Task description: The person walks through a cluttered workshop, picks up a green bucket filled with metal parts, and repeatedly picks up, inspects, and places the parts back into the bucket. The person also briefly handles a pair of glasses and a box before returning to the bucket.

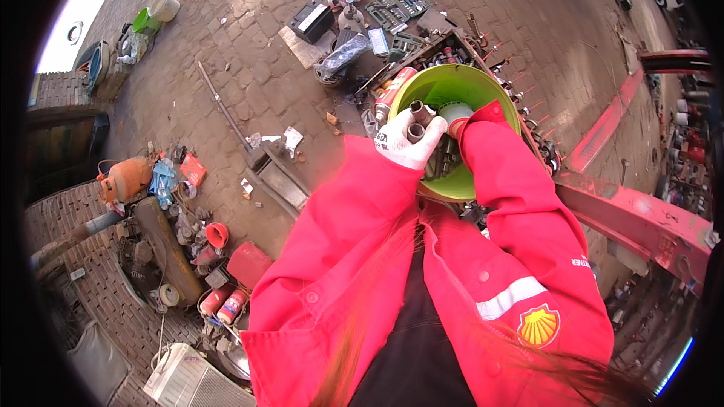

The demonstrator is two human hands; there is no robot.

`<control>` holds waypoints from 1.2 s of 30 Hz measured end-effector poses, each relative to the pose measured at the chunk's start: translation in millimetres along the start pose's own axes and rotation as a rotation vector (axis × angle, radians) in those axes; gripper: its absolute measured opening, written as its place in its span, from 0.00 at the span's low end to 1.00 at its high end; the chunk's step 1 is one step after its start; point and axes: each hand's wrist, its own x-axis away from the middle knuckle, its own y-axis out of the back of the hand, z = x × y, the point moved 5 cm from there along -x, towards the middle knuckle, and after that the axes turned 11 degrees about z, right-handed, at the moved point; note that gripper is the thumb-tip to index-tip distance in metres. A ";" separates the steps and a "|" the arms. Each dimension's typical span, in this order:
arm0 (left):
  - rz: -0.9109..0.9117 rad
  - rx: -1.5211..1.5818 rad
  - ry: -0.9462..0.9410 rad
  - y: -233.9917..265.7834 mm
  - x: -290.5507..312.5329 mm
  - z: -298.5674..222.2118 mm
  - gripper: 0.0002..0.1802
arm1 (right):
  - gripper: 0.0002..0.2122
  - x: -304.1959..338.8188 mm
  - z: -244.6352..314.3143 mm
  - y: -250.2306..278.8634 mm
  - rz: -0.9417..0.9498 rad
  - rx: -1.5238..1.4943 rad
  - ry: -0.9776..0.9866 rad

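Note:
My left hand (pixel 407 142), in a white work glove, is closed around metal sockets (pixel 415 132); their round open ends show between thumb and fingers. It is over the near left part of a lime-green bucket (pixel 504 89). Inside the bucket, dark metal sockets (pixel 445 162) lie below my hands. My right hand (pixel 455 114), gloved too, reaches down into the bucket from the right. The red sleeve covers much of it, and its fingers are hidden, so its grip does not show.
Beside the bucket are a red can (pixel 394 92) and a tray of metal parts. Beyond lie a black battery (pixel 311 21) and a green socket case (pixel 398 6). A red steel beam (pixel 633 215) is at right; a long-handled jack (pixel 275 177) is at left.

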 end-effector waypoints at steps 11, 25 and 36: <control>-0.038 -0.002 0.003 -1.4 -1.1 1.9 0.10 | 0.22 60.8 26.5 66.4 0.128 0.096 0.034; -0.159 0.259 0.064 7.4 2.1 9.6 0.16 | 0.19 293.5 -6.2 123.3 0.113 -1.706 0.796; -0.181 0.104 0.019 4.3 0.4 5.0 0.15 | 0.21 302.3 7.6 83.4 0.149 -2.048 1.165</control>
